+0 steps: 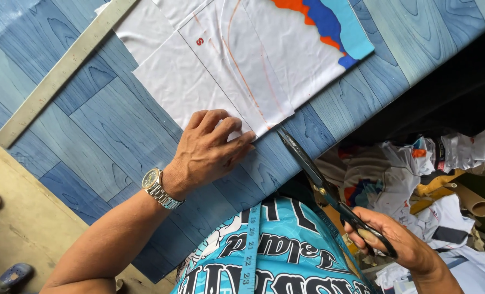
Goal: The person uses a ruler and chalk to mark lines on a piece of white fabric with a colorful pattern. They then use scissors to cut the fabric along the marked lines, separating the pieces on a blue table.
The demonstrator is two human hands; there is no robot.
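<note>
My left hand, with a metal watch on its wrist, presses flat on the near edge of a stack of white fabric pieces marked with orange curved lines. My right hand grips the black handles of long scissors. The scissor blades point at the fabric's near corner, right beside my left fingertips. The blade tips meet the fabric edge. A piece with orange, blue and light-blue bands lies at the stack's far end.
The fabric lies on a blue wood-patterned table. A long metal ruler lies diagonally at the left. A measuring tape hangs over my blue printed shirt. Fabric scraps and a cardboard tube are heaped on the floor at right.
</note>
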